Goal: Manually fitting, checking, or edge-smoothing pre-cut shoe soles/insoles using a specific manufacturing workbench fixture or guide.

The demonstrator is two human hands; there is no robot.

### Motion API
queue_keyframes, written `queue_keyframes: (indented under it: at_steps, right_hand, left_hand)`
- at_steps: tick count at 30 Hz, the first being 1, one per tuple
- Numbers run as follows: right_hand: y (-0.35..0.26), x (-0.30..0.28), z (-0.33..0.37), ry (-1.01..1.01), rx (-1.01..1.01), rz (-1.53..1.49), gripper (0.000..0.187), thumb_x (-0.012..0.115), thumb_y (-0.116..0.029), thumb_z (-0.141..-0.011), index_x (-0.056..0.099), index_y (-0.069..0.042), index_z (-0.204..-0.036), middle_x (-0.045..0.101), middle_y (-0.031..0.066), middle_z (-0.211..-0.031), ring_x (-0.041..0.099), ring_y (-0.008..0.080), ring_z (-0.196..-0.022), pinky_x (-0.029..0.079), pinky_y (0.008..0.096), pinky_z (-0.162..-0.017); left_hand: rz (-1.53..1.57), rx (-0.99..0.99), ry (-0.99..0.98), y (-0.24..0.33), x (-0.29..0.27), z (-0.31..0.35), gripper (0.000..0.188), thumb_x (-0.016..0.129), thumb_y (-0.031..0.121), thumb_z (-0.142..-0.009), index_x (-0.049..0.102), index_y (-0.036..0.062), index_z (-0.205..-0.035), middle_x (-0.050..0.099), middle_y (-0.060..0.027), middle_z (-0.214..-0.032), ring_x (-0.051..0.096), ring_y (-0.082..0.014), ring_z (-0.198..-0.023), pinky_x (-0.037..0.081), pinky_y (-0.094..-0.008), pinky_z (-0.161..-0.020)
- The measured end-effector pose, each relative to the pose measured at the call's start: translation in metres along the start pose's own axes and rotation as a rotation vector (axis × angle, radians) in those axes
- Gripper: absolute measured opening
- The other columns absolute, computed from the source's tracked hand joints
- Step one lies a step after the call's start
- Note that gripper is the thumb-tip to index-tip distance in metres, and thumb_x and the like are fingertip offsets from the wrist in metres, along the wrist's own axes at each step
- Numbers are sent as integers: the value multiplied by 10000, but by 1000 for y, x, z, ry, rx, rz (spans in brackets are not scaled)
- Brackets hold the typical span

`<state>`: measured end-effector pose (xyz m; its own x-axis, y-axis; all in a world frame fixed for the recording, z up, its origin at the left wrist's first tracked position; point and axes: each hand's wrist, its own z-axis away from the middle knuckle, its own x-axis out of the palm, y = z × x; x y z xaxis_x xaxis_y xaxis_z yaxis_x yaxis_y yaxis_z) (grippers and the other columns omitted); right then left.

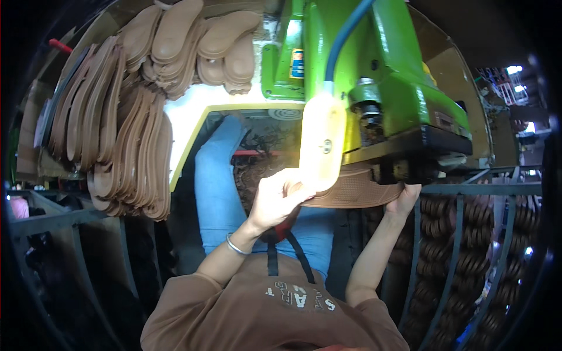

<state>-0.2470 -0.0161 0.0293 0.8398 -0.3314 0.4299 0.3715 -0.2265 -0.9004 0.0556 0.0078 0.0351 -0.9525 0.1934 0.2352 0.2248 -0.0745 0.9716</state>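
Note:
A brown shoe sole (357, 192) lies crosswise below the head of a green machine (398, 76), its textured face partly visible. My left hand (277, 199) pinches its left end between thumb and fingers, close to a brightly lit yellowish-white guard or lamp (322, 140). At the other end, my right hand (405, 200) grips the sole's edge just under the machine's dark lower part (418, 152); some of its fingers are hidden there. The machine covers the far edge of the sole.
Stacks of brown soles (137, 146) crowd the white tabletop (186, 117) on the left. A yellow-edged cutout opens above my legs, with brown scraps (254, 175) inside. A blue hose (345, 38) runs down to the guard. Metal racks (459, 251) with rows of brown pieces stand at right.

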Motion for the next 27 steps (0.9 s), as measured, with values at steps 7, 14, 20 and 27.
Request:
queue_keyframes:
  at_steps: [7, 14, 20, 27]
  right_hand:
    - [5, 30, 15, 31, 16, 13, 433, 530, 53, -797, 448, 15, -1221, 561, 97, -1128, 564, 185, -1015, 444, 301, -900]
    - [20, 38, 36, -77, 19, 15, 408, 572, 39, -808, 448, 23, -1197, 566, 105, -1094, 573, 163, -961, 450, 280, -868]
    - [8, 37, 26, -35, -39, 42, 393, 560, 35, -817, 453, 18, -1195, 564, 104, -1107, 563, 168, -991, 445, 291, -885]
    - [38, 81, 58, -84, 64, -4, 383, 592, 68, -744, 488, 0, -1106, 581, 65, -1017, 575, 129, -926, 461, 264, -838]
  left_hand:
    - [-73, 100, 30, 4, -20, -2, 258, 715, 51, -767, 641, -45, -994, 674, -102, -930, 629, -132, -842, 502, -265, -762]
    - [-194, 119, 73, 8, -65, 4, 289, 701, 23, -748, 613, -68, -1007, 669, -123, -948, 625, -140, -862, 496, -266, -772]
    - [-156, 129, -25, 14, -41, -8, 267, 686, 18, -759, 627, -60, -1008, 671, -103, -935, 614, -134, -869, 487, -261, -777]
    - [30, 1, 200, 0, -99, 18, 341, 653, 73, -687, 564, -90, -973, 644, -144, -907, 629, -177, -820, 492, -273, -786]
